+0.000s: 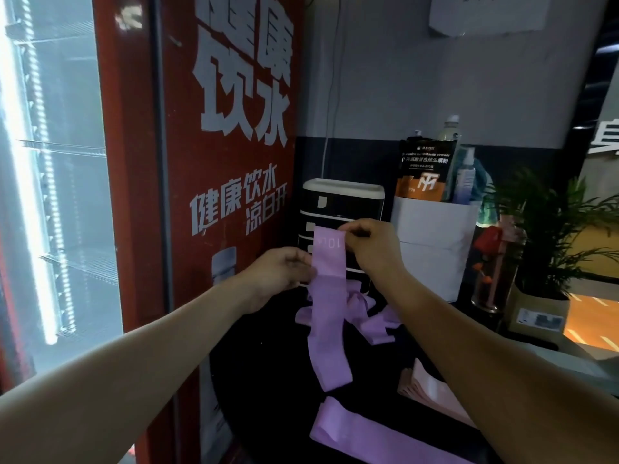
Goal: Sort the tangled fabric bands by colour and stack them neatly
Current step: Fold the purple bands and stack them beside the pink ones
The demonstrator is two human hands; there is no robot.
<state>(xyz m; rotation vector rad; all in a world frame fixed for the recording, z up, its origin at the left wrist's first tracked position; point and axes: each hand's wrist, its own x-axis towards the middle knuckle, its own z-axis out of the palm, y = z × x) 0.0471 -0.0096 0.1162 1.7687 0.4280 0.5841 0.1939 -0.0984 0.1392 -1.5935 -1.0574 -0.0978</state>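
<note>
A long purple fabric band (pixel 330 306) hangs upright above the black table (pixel 268 373). My right hand (pixel 370 246) pinches its top end, and my left hand (pixel 284 269) grips its left edge a little lower. Its lower end reaches down to the table. Behind it lies a tangled heap of purple bands (pixel 365 313). A flat purple band (pixel 371 433) lies at the near edge. A stack of pink bands (pixel 425 390) sits partly hidden under my right forearm.
A red drinks fridge (pixel 207 162) stands close on the left. At the back are a black-and-white drawer unit (pixel 341 202), a white box (pixel 435 242) with a pouch and bottles, and a potted plant (pixel 549 236) on the right.
</note>
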